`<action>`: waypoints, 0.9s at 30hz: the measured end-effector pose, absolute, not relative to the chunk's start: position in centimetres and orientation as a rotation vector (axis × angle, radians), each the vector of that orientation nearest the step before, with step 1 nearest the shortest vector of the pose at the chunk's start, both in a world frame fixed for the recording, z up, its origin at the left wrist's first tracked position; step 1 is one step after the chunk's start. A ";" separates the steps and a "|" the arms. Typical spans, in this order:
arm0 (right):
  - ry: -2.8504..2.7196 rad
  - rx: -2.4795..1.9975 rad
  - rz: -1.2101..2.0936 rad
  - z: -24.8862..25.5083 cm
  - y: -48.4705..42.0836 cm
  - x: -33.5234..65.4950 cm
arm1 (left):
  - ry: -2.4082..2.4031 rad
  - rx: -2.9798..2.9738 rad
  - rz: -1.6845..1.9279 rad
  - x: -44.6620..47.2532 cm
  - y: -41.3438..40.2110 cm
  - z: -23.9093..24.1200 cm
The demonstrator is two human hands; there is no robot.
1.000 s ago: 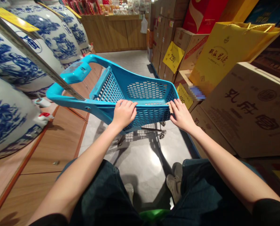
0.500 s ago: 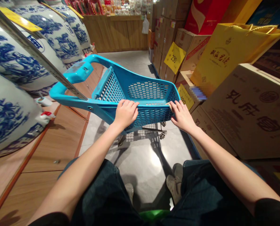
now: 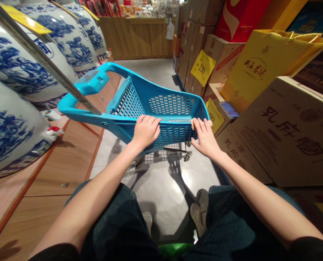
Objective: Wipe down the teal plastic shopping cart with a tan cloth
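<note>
A blue plastic shopping cart (image 3: 169,95) stands sideways before me, its handle to the left. My left hand (image 3: 147,130) is closed over the near rim at about mid-length, fingers bent into the basket. My right hand (image 3: 205,136) lies on the same rim at the cart's front corner. Under its fingers is a small beige piece, apparently a cloth (image 3: 192,123), pressed against the rim. Most of that piece is hidden by the fingers. A metal pole (image 3: 46,61) slants across the upper left in front of the cart handle.
Large blue-and-white porcelain jars (image 3: 17,76) stand on a wooden cabinet (image 3: 46,174) at the left. Stacked cartons (image 3: 283,134) and a yellow gift bag (image 3: 267,69) line the right side. A wooden counter (image 3: 137,38) with goods is at the back. Grey floor (image 3: 175,181) lies below.
My right hand has slid slightly left and down along the rim with the beige piece, which shows more now. My left hand keeps its place on the cart.
</note>
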State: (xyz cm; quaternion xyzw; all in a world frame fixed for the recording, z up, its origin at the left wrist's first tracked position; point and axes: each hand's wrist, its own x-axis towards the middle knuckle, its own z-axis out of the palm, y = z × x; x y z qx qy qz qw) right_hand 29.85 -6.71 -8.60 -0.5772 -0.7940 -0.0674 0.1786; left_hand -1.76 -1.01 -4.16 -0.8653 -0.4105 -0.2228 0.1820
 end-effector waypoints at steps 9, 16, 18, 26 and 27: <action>-2.170 -1.683 -0.157 -8.2 -6.0 30.2 | -1.173 -2.455 -0.639 -1.7 -1.2 -4.0; -2.369 -1.485 -0.154 -8.0 -6.8 29.0 | -1.190 -2.470 -0.681 -1.8 -1.1 -4.2; -2.329 -1.560 -0.162 -7.9 -6.4 29.6 | -1.179 -2.463 -0.672 -1.8 -1.1 -4.1; -2.291 -1.527 -0.128 -8.2 -6.5 29.3 | -1.181 -2.450 -0.615 -1.5 -1.3 -4.0; -2.318 -1.488 -0.123 -8.1 -6.6 29.2 | -1.196 -2.462 -0.623 -1.5 -1.3 -4.0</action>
